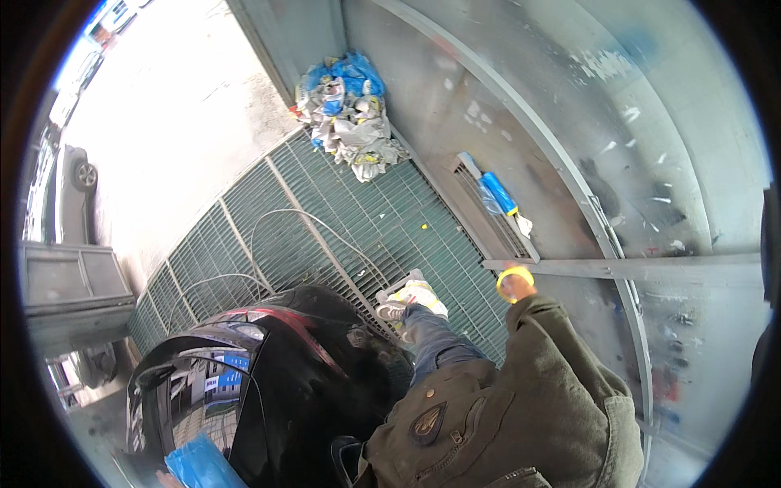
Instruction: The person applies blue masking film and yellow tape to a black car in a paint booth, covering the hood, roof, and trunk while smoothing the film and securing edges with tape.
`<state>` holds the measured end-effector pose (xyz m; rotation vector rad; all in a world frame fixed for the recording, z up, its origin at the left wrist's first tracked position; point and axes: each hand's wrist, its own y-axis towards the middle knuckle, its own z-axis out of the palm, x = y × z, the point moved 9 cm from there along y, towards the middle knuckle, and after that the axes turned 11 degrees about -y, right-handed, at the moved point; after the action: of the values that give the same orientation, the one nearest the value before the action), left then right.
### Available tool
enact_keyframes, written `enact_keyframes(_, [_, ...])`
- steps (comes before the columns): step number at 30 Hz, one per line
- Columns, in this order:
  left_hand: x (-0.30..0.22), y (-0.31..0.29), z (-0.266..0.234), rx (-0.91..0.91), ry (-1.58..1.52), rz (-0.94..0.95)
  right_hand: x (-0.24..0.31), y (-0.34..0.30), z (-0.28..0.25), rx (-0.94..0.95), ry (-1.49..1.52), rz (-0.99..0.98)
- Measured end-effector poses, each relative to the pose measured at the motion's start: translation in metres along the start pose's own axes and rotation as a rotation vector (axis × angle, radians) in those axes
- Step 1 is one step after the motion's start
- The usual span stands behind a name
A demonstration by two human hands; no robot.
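Note:
My right hand (522, 286) is closed on a roll of yellow tape (504, 278), held beside the grey wall at the end of my sleeve. At the lower left edge my left hand (168, 479) shows only in part, closed on a blue plastic film roll (205, 462). That roll is over the side of a black car (293, 382), near its window. Most of the left hand's fingers are hidden by the blue plastic and the picture's edge.
A heap of crumpled paper and blue plastic (350, 114) lies in the far corner on the green floor grating (382, 203). A thin hose (281, 211) loops across the grating. Another blue film roll (498, 193) rests by a wall vent (480, 179). Parked cars (80, 187) stand outside.

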<state>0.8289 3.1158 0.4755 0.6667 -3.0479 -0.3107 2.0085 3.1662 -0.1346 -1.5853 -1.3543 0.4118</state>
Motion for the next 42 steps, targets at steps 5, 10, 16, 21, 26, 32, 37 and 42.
enact_keyframes(5, [-0.103, -0.104, 0.050, 0.105, -0.109, -0.142, -0.018, -0.058, 0.170, 0.493, -0.258, -0.253])
enact_keyframes(10, [-0.191, -0.030, 0.036, 0.006, -0.240, -0.230, 0.006, -0.126, 0.334, 0.869, -0.546, -0.571])
enact_keyframes(16, [-0.197, -0.058, 0.030, -0.112, -0.083, -0.223, 0.060, -0.197, 0.415, 0.947, -0.848, -0.561])
enact_keyframes(21, [-0.243, -0.199, -0.014, -0.361, 0.003, -0.299, 0.083, -0.291, 0.467, 1.199, -0.912, -0.548])
enact_keyframes(26, [-0.236, -0.328, -0.063, -0.641, 0.072, -0.512, 0.043, -0.460, 0.505, 1.431, -1.196, -0.854])
enact_keyframes(32, [-0.205, -0.366, -0.092, -0.682, 0.099, -0.610, -0.042, -0.702, 0.471, 1.882, -1.188, -1.065])
enact_keyframes(37, [-0.197, -0.363, -0.090, -0.589, 0.188, -0.609, -0.091, -0.811, 0.418, 2.100, -1.154, -1.307])
enact_keyframes(42, [-0.227, -0.373, -0.099, -0.632, 0.137, -0.563, -0.100, -0.845, 0.399, 2.159, -1.204, -1.352])
